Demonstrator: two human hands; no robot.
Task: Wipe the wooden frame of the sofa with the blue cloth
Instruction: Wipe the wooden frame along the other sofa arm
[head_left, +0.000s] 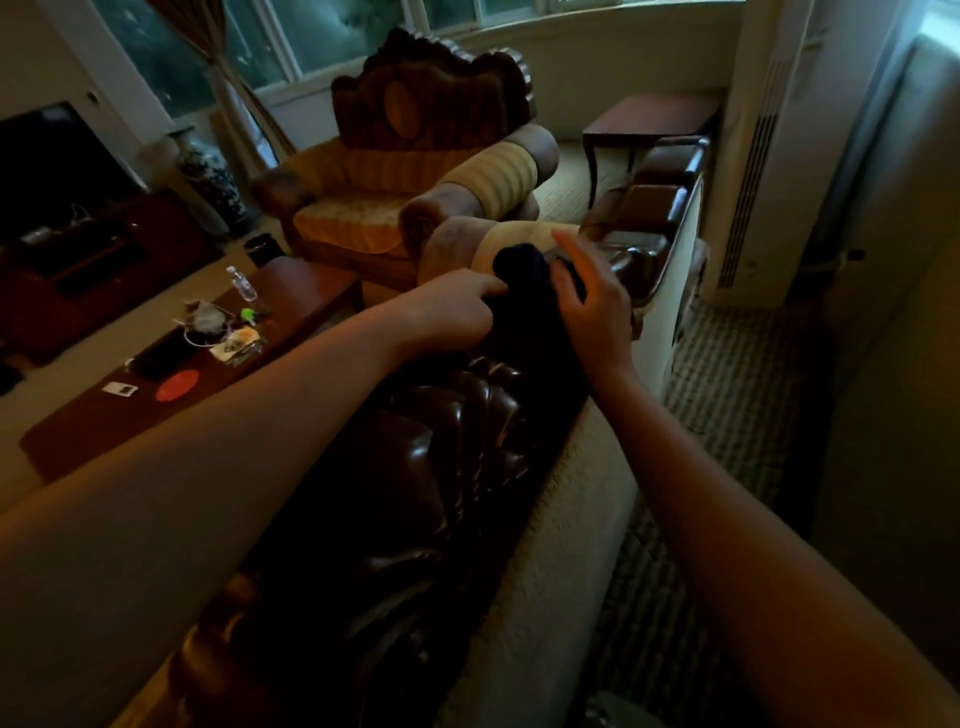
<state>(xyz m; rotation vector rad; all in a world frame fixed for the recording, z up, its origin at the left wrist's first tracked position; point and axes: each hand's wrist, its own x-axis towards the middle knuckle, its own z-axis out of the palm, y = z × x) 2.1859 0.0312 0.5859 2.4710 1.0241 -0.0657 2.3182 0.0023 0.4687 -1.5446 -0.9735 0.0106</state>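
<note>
Both forearms extend forward over the carved dark wooden sofa frame (441, 457), where the left hand (447, 312) and right hand (592, 306) grasp the bunched dark blue cloth (524, 291) between them.

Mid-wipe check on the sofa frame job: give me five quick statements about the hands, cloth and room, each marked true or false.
1. Both hands are on the blue cloth. True: left hand and right hand grip it.
2. The cloth lies on the coffee table. False: it sits on the carved wooden frame.
3. A clear bottle stands on the coffee table. True.
4. The armchair is behind the person. False: it is ahead, by the window.
5. A red round item lies on the coffee table. True.
</note>
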